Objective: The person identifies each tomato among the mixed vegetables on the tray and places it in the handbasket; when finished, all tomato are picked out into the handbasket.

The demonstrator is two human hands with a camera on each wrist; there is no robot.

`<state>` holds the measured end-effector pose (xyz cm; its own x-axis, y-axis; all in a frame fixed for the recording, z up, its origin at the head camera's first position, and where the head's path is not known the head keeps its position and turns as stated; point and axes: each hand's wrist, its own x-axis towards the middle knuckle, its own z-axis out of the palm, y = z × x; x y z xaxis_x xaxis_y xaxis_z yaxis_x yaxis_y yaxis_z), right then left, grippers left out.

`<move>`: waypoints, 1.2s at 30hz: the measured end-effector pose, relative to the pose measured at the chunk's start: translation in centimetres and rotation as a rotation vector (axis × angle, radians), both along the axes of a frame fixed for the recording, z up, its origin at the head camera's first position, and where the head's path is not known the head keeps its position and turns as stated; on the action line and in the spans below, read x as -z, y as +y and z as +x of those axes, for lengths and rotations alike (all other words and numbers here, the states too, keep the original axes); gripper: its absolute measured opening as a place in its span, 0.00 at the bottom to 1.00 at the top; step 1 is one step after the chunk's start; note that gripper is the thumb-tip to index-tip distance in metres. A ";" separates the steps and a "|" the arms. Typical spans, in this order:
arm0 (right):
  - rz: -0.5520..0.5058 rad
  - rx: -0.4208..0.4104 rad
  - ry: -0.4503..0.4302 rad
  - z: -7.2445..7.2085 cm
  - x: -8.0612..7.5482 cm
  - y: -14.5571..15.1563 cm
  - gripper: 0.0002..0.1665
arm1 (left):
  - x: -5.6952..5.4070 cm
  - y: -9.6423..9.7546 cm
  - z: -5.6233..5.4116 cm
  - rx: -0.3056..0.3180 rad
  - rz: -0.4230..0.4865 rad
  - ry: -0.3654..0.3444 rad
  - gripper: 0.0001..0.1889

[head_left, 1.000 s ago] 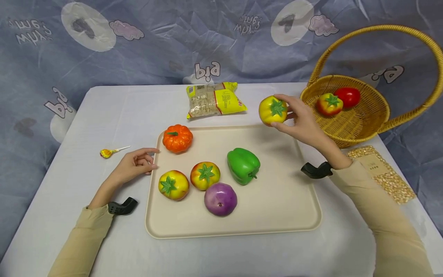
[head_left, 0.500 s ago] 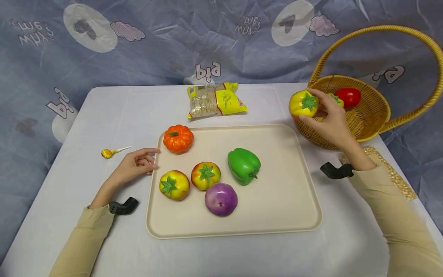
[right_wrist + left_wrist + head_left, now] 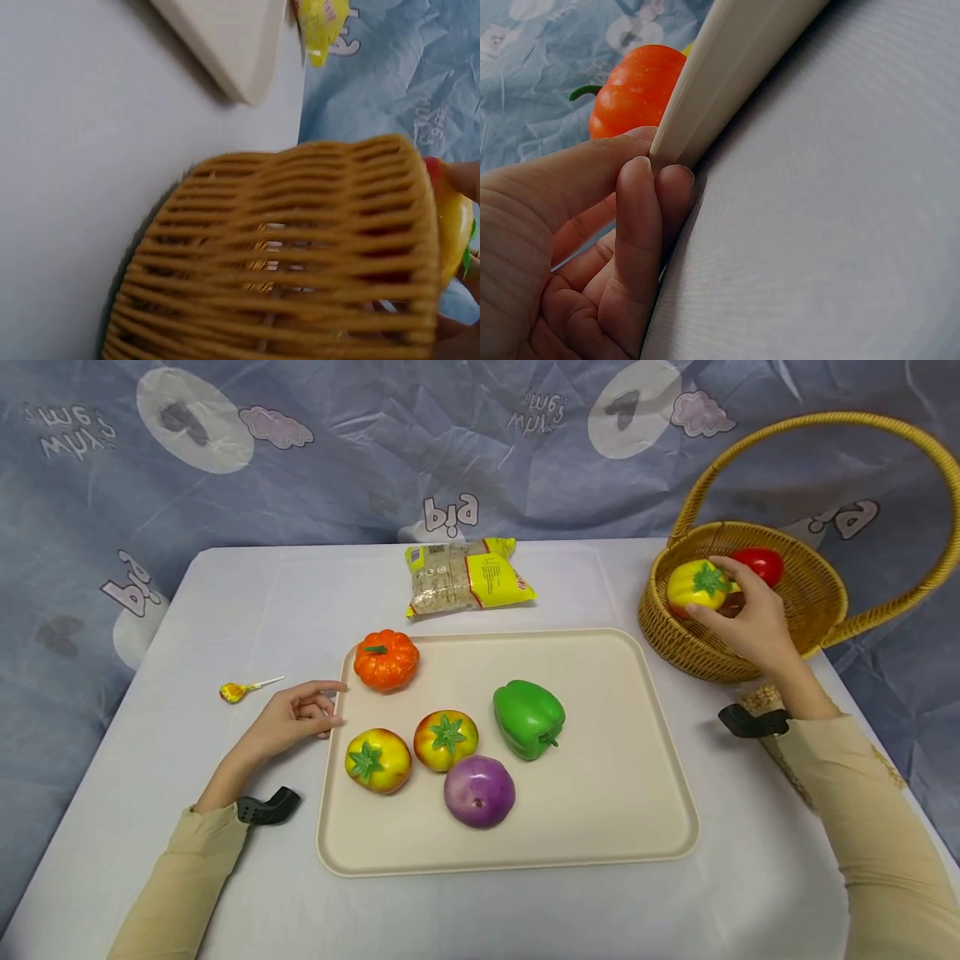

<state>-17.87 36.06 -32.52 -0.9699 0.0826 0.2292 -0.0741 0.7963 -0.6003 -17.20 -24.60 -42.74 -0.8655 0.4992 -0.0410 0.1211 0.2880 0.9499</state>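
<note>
Above the wicker basket (image 3: 697,647), at its left side, my right hand (image 3: 757,614) holds a yellow-red toy persimmon (image 3: 696,587) with a green leafy top, between thumb and fingers. Behind the hand a red toy fruit (image 3: 763,564) lies in the basket; the other persimmon there is mostly hidden. In the right wrist view the basket's wall (image 3: 300,217) covers much of the hand. My left hand (image 3: 288,722) pinches the left rim of the beige tray (image 3: 600,810); in the left wrist view its fingertips (image 3: 636,180) touch the rim beside the orange pumpkin (image 3: 637,90).
On the tray lie two more persimmons (image 3: 378,762), a green bell pepper (image 3: 528,720) and a round purple toy vegetable (image 3: 479,791). A yellow bag (image 3: 468,578) stands behind the tray. A lollipop (image 3: 234,692) lies left; a grain packet (image 3: 765,697) is partly under the right arm.
My right hand has carried the persimmon rightward from above the tray's back edge to over the basket. The left hand stays at the tray rim.
</note>
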 end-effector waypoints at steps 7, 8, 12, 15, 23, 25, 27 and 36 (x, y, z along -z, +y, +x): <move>0.085 0.006 -0.091 -0.5 0.6 1.9 0.39 | 0.0 0.0 0.0 -0.002 0.004 -0.015 0.26; 0.095 0.002 -0.102 -0.6 0.6 2.2 0.39 | 0.0 0.0 0.0 -0.003 0.004 -0.017 0.26; 0.118 -0.014 -0.174 -0.9 0.7 2.8 0.40 | 0.1 -0.1 0.0 -0.003 0.003 -0.016 0.26; 0.125 -0.012 -0.246 -1.1 0.6 3.1 0.42 | 0.2 -0.1 -0.1 0.002 0.005 -0.018 0.26; 0.165 -0.017 -0.260 -2.6 1.3 3.2 0.42 | 0.2 0.0 -0.1 0.000 0.004 -0.017 0.26; 0.165 -0.027 -0.253 -3.0 1.6 3.0 0.42 | 0.2 0.0 -0.1 0.003 0.003 -0.018 0.26; 0.159 -0.036 -0.264 -3.4 1.7 2.8 0.42 | 0.2 0.0 -0.1 0.006 0.002 -0.020 0.26; 0.185 -0.084 -0.229 -5.1 1.6 2.1 0.42 | 0.0 0.0 0.0 -0.007 -0.005 -0.026 0.26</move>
<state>-23.02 38.11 -34.10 -0.9997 -0.0230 0.0075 -0.0239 0.8906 -0.4542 -17.20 -24.56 -42.74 -0.8675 0.4930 -0.0658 0.0948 0.2938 0.9511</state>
